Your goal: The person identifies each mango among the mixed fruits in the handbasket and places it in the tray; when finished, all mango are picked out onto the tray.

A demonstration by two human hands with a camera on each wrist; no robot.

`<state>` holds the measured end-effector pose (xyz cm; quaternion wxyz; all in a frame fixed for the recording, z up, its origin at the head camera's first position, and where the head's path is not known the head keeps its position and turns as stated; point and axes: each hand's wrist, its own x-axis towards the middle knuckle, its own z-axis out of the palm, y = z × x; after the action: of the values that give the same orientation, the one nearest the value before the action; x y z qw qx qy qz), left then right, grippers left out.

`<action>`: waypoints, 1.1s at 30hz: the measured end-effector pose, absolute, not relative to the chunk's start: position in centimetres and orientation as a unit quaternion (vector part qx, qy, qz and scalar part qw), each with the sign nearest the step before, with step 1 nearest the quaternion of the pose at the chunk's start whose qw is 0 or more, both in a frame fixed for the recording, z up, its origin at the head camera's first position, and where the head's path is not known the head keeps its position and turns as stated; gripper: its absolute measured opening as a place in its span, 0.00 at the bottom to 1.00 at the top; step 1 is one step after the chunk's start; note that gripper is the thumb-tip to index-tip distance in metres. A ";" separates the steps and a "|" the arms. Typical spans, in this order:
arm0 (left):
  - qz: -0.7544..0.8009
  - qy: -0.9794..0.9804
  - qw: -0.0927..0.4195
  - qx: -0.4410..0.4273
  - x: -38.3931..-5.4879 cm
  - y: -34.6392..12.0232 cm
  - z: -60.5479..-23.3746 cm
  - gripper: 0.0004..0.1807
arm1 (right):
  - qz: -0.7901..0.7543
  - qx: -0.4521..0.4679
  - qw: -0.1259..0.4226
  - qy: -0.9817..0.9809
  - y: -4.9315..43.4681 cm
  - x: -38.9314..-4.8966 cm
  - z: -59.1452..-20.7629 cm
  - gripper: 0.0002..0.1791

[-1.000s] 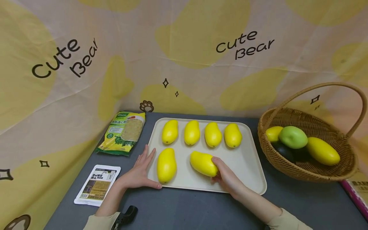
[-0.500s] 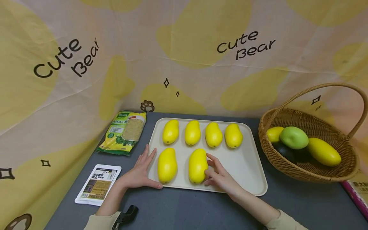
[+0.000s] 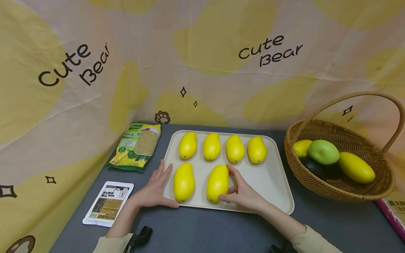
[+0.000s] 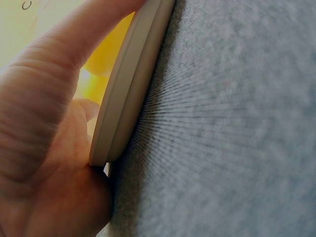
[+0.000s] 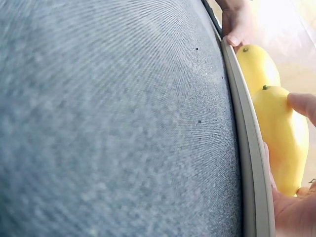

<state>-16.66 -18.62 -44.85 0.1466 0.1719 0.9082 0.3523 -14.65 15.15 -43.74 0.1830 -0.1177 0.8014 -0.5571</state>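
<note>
On the beige tray (image 3: 269, 189) lie several yellow mangoes: a back row of several and two in front. My right hand (image 3: 245, 193) holds the right front mango (image 3: 217, 183) from its right side, index fingertip at its upper end and thumb at its lower end. In the right wrist view the thumb presses that mango (image 5: 281, 138) close to the tray rim (image 5: 252, 143). My left hand (image 3: 155, 191) spreads over the tray's front left corner, fingers along the left rim and thumb at the front rim. The left front mango (image 3: 184, 182) lies just right of it.
A wicker basket (image 3: 335, 191) at the right holds a green fruit (image 3: 323, 151), yellow fruits and a dark one. A yellow-green Knorr bag (image 3: 136, 147) and a white packet (image 3: 108, 203) lie left of the tray. A printed cloth (image 3: 205, 52) hangs behind the grey table.
The right front mango has turned from lying slantwise to upright in line with its left neighbour. My right hand loosened, then took it again at its right side. The left hand stayed put.
</note>
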 end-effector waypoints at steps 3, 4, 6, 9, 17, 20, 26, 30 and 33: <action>0.351 0.909 0.145 0.173 -16.7 -18.6 -44.9 0.73 | -0.554 -0.133 0.177 0.803 15.0 -14.7 -43.8 0.59; 0.351 0.909 0.144 0.174 -16.7 -18.7 -45.0 0.73 | -0.552 -0.138 0.176 0.803 15.0 -14.8 -43.9 0.59; 0.350 0.909 0.141 0.175 -16.7 -18.7 -45.0 0.73 | -0.548 -0.146 0.175 0.805 14.9 -14.8 -44.0 0.59; 0.351 0.909 0.138 0.177 -16.7 -18.7 -45.0 0.73 | -0.546 -0.154 0.175 0.805 14.8 -14.9 -44.1 0.58; 0.354 0.907 0.140 0.179 -16.7 -18.6 -44.8 0.73 | -0.539 -0.182 0.167 0.805 14.7 -14.8 -44.5 0.57; 0.354 0.907 0.138 0.180 -16.7 -18.6 -44.8 0.73 | -0.540 -0.190 0.161 0.804 14.7 -14.8 -44.5 0.57; 0.354 0.908 0.136 0.181 -16.7 -18.6 -44.9 0.73 | -0.546 -0.193 0.168 0.797 14.8 -14.6 -44.5 0.57; 0.356 0.907 0.135 0.181 -16.6 -18.6 -44.8 0.73 | -0.549 -0.191 0.169 0.796 14.8 -14.6 -44.6 0.57; 0.356 0.906 0.135 0.182 -16.5 -18.6 -44.8 0.73 | -0.549 -0.185 0.169 0.797 14.8 -14.7 -44.7 0.57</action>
<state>-16.54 -18.64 -44.84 0.1352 0.1822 0.9064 0.3563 -14.68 14.79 -44.68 0.1689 -0.1851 0.7974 -0.5490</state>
